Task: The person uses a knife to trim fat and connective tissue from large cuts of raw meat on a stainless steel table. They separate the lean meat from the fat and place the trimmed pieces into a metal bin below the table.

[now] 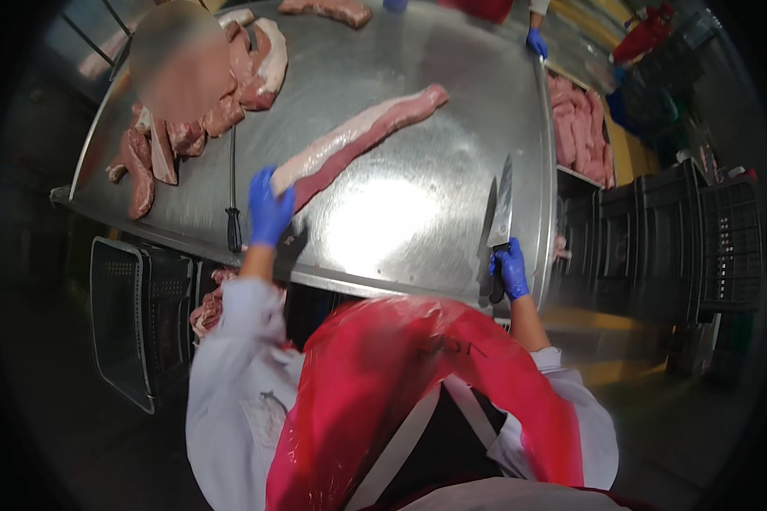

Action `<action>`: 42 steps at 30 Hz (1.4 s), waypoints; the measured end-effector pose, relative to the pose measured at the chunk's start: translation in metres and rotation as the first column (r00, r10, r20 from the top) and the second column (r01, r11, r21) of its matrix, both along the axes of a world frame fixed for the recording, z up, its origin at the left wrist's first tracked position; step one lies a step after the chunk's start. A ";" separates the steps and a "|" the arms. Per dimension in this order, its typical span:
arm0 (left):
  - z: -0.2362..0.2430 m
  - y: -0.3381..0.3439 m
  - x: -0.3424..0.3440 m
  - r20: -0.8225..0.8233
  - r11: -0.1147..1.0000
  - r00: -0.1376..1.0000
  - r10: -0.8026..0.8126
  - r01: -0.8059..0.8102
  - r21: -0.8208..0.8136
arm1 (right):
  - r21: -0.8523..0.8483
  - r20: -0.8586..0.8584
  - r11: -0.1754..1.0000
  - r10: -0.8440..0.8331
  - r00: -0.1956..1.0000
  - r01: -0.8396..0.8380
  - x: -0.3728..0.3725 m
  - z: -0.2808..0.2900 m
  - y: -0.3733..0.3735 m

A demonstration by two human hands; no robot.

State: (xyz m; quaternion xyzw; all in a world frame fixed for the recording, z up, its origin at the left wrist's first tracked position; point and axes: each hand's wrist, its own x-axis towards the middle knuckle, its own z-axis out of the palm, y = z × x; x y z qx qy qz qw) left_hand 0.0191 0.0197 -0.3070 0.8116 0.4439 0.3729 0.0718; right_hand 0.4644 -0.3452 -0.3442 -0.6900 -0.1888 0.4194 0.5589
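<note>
A long pork loin [362, 140], pale fat along one side and red meat along the other, lies slantwise on the steel table [315, 77]. My left hand [271, 209], in a blue glove, is closed on its near end. My right hand [511, 271], gloved in blue too, grips the dark handle of a knife [504, 204]. The blade points away from me, right of the loin and apart from it. Just left of my left hand, a sharpening steel [233, 200] with a black handle lies on the table.
Several cut meat pieces [187, 138] are heaped at the table's far left, partly under a blurred patch. Another piece [328, 10] lies at the far edge. Black crates [648, 243] and a meat-filled bin [581, 128] stand right. A grey crate [119, 315] sits lower left. Another person's gloved hand [536, 43] touches the far right corner.
</note>
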 end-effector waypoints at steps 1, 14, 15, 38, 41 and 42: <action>0.006 0.024 0.036 0.073 0.993 0.991 -0.112 0.114 -0.022 | 0.004 -0.033 1.000 -0.025 0.999 0.025 -0.008 0.007 -0.004; -0.110 0.244 0.428 0.238 0.765 0.925 -0.295 0.378 -0.522 | -0.220 0.022 0.815 -0.545 0.838 0.536 -0.089 0.039 -0.123; -0.115 0.240 0.440 0.134 0.685 0.903 -0.408 0.400 -0.609 | -0.238 0.028 0.805 -0.553 0.833 0.543 -0.094 0.038 -0.130; -0.055 0.087 0.424 -0.004 0.585 0.723 -0.691 0.556 -0.590 | -0.215 0.261 0.977 0.062 0.963 -0.004 0.062 0.023 0.277; -0.064 0.090 0.429 0.007 0.581 0.716 -0.698 0.572 -0.579 | -0.438 0.312 0.890 0.285 0.906 -0.128 0.057 0.013 0.267; -0.068 0.092 0.422 0.015 0.593 0.733 -0.680 0.562 -0.577 | -0.446 0.199 0.873 0.311 0.929 -0.197 0.044 0.031 0.251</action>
